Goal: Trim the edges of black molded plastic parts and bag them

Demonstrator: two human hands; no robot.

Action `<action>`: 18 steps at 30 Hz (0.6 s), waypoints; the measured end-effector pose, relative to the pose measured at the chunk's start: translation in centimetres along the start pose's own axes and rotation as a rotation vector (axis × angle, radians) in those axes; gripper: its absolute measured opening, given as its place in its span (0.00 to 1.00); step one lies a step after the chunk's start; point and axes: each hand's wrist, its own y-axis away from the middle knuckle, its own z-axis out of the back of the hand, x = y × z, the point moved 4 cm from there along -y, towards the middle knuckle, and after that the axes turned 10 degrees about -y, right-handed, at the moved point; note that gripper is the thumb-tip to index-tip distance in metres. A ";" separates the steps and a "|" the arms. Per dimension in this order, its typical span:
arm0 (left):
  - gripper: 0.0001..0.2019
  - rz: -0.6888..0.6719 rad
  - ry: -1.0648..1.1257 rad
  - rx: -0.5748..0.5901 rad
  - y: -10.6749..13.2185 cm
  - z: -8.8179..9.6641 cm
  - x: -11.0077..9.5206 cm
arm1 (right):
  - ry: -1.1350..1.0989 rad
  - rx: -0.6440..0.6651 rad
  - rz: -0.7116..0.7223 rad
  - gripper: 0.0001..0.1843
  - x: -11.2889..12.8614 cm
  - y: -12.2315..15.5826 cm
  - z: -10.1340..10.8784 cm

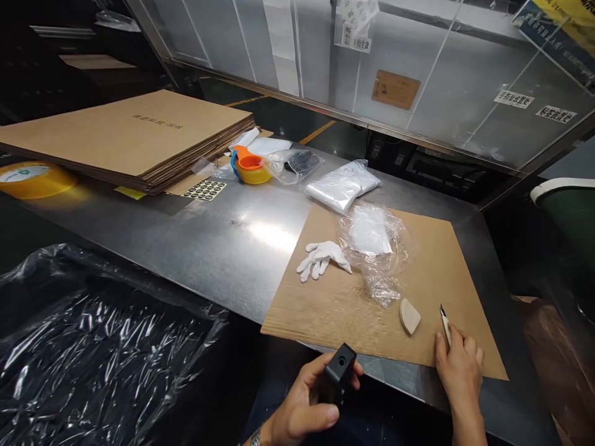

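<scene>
My left hand (302,402) is closed around a small black block (339,368) with a round hole in one face, held just below the near edge of the metal table (223,241). My right hand (460,365) grips a thin knife (445,322) with its blade pointing up and away, resting on the near right part of a brown cardboard sheet (334,303). A small beige wedge-shaped piece (409,316) lies on the cardboard just left of the knife.
On the cardboard lie a white glove (320,259) and a crumpled clear bag (376,248). Farther back are folded plastic bags (341,184), an orange-and-yellow tape dispenser (251,166), a sticker sheet (204,189), stacked flat cartons (125,133) and a yellow tape roll (32,178). Black plastic film (93,347) covers the near left.
</scene>
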 end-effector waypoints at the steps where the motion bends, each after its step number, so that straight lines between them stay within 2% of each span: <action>1: 0.24 0.010 0.013 -0.002 0.0 0.0 0.0 | 0.001 -0.001 -0.002 0.26 0.0 0.0 0.0; 6: 0.24 -0.003 0.002 -0.010 0.2 0.0 0.3 | -0.011 -0.022 -0.009 0.26 0.4 -0.2 -0.1; 9: 0.23 -0.027 -0.140 -0.025 0.6 0.2 0.4 | -0.013 -0.104 -0.037 0.27 1.5 0.2 1.2; 10: 0.23 -0.021 -0.231 -0.050 0.8 0.3 0.4 | -0.078 -0.134 -0.030 0.27 2.4 0.5 2.0; 12: 0.23 0.001 -0.431 -0.134 1.0 0.4 0.3 | -0.378 -0.115 0.052 0.21 4.8 1.5 4.1; 13: 0.23 0.014 -0.517 -0.173 1.1 0.3 0.1 | -0.619 -0.040 0.114 0.17 6.4 2.1 5.0; 15: 0.22 0.025 -0.630 -0.200 1.1 -0.1 -0.5 | -0.985 0.233 0.309 0.14 10.3 3.6 6.7; 16: 0.22 0.023 -0.659 -0.189 1.1 -0.5 -0.8 | -1.092 0.337 0.371 0.18 12.0 4.4 7.3; 18: 0.22 0.006 -0.677 -0.168 1.3 -1.2 -1.3 | -1.218 0.448 0.394 0.22 14.2 5.6 7.8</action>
